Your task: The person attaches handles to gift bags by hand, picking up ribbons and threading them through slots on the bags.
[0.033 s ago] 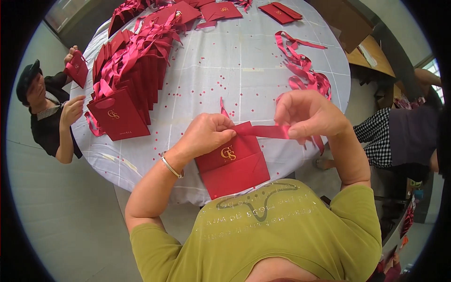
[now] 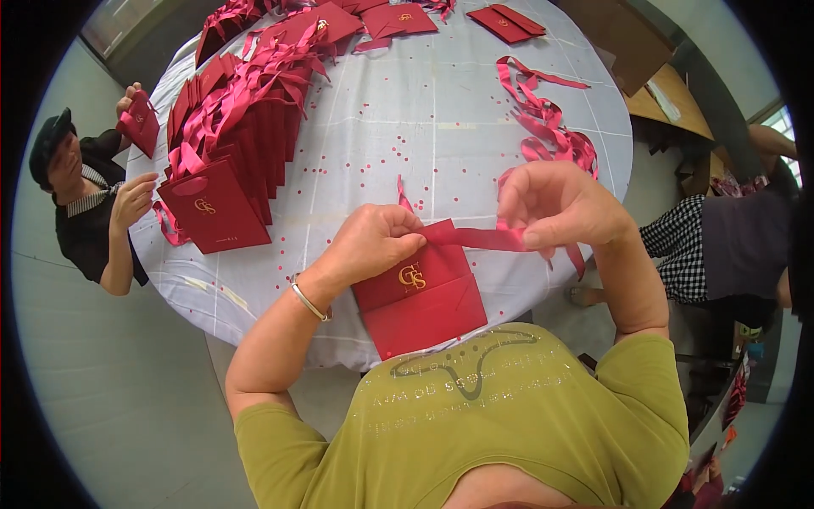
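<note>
Right now, the bag is lying flat on the near part of the table, just below both hands. The left hand is covering its far left corner, thumb and fingers pinching at the far edge; whether they are gripping paper alone or ribbon too, I cannot tell. The right hand is hovering beyond the bag's right side, grasping the ribbon between thumb and fingers, and the ribbon is stretching across between the hands. A short tail is poking out just beyond the left hand.

To the left, a row of upright bags is crowding the table's edge, and a co-worker is holding another bag beside it. Loose ribbons are lying in a tangle just beyond the right hand. Folded bags are resting at the far side.

The bag is showing smooth red paper, creased across, with a gold emblem. The ribbon is gleaming like satin, and small red dots are speckling the pale, wrinkled cloth.
</note>
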A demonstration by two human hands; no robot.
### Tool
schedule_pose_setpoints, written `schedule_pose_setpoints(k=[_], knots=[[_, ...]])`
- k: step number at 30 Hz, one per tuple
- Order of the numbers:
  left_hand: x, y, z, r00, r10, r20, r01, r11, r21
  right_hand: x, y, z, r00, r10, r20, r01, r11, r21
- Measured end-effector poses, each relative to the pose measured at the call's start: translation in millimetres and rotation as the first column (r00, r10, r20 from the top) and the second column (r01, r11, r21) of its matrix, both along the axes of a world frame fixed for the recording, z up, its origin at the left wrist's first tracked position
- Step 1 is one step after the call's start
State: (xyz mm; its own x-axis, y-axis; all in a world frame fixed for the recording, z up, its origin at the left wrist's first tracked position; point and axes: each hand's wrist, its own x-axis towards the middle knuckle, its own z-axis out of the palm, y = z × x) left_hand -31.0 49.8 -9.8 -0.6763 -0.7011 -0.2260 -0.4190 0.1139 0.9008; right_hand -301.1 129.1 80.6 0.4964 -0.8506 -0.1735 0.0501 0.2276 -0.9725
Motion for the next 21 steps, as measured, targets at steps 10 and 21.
schedule_pose_setpoints(k=[10,21], knots=[[2.1,1.9,-0.9,0.999,0.032,-0.017,-0.032,0.999,-0.011,-17.8,12.3,8.6,0.954,-0.291,0.071,0.294,0.864,-0.409],[2.9,6.5,8.1,0.997,0.021,-0.071,-0.032,0.988,-0.154,31.8,-5.6,-3.0,0.764,-0.529,0.370,0.627,0.472,-0.620]])
